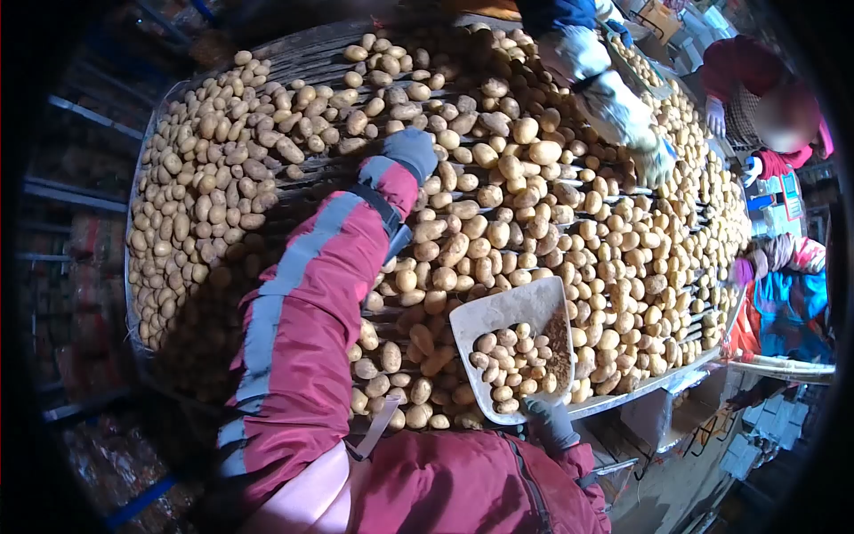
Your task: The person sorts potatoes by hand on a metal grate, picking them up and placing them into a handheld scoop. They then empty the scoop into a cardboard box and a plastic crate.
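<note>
My left hand [410,153], in a grey glove, reaches far across the spread of potatoes [498,233] and lies among them near the middle. Its back faces me and hides the fingers. Close to my body, my right hand [550,423], also gloved in grey, is closed on the near rim of a white plastic tub [500,310]. That tub rests tilted on the potatoes, with several small potatoes [509,363] and brown dirt inside.
Potatoes cover much of a slatted sorting table [311,55], whose metal edge [614,402] runs along my side. Across it, another person's gloved hand [654,165] touches potatoes. More co-workers stand at the right, one with a purple-gloved hand [742,271]. Boxes [645,418] sit below the edge.
</note>
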`<action>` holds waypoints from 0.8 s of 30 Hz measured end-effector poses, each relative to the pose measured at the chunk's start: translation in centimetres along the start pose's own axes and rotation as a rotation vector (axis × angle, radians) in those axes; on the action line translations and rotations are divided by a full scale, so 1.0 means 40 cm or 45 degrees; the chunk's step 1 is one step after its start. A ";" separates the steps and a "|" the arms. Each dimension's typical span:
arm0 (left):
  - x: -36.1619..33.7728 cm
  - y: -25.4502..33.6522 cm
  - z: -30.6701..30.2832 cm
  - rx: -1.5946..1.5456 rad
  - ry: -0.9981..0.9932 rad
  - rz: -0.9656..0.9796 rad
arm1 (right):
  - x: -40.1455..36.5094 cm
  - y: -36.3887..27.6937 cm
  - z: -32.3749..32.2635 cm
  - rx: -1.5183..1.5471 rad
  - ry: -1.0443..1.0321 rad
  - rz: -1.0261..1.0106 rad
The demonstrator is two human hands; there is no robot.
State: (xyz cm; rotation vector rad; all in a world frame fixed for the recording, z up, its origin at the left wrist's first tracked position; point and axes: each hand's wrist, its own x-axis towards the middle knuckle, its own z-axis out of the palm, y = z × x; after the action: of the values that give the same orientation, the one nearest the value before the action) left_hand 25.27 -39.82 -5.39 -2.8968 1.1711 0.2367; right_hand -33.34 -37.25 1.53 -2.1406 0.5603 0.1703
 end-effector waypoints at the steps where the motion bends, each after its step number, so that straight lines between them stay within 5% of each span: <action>1: 0.001 -0.006 0.000 -0.005 -0.016 0.055 | 0.007 -0.014 -0.002 0.020 0.031 -0.010; 3: -0.004 -0.008 0.002 0.015 0.038 0.055 | 0.017 -0.048 -0.009 0.332 0.145 0.066; 8: 0.021 -0.011 0.069 0.159 0.256 0.234 | 0.009 -0.027 -0.013 0.009 0.051 -0.052; 11: 0.047 -0.017 0.099 0.179 0.145 0.150 | -0.004 -0.030 -0.002 -0.066 0.002 -0.023; 12: 0.023 -0.010 0.034 0.170 0.165 0.151 | -0.004 -0.022 0.007 0.106 0.022 0.064; 15: -0.028 0.000 -0.088 0.114 -0.338 -0.020 | 0.007 -0.027 0.025 0.990 0.152 0.566; 17: -0.035 -0.036 -0.084 0.061 -0.299 0.007 | -0.006 0.030 0.051 0.711 0.096 0.373; 21: -0.077 -0.044 -0.087 -0.292 -0.222 0.005 | 0.001 0.010 0.030 0.861 0.056 0.549; 23: -0.121 -0.057 -0.108 -0.750 -0.125 -0.033 | -0.001 -0.008 0.006 0.091 -0.007 0.005; 24: -0.163 -0.029 -0.133 -1.096 -0.042 0.121 | 0.003 -0.016 -0.002 0.024 -0.025 -0.002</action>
State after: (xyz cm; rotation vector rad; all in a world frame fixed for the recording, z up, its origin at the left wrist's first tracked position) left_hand 22.17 -34.84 0.76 -3.4837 1.4837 1.0142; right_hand -32.96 -37.00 2.02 -2.1189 0.5472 0.1840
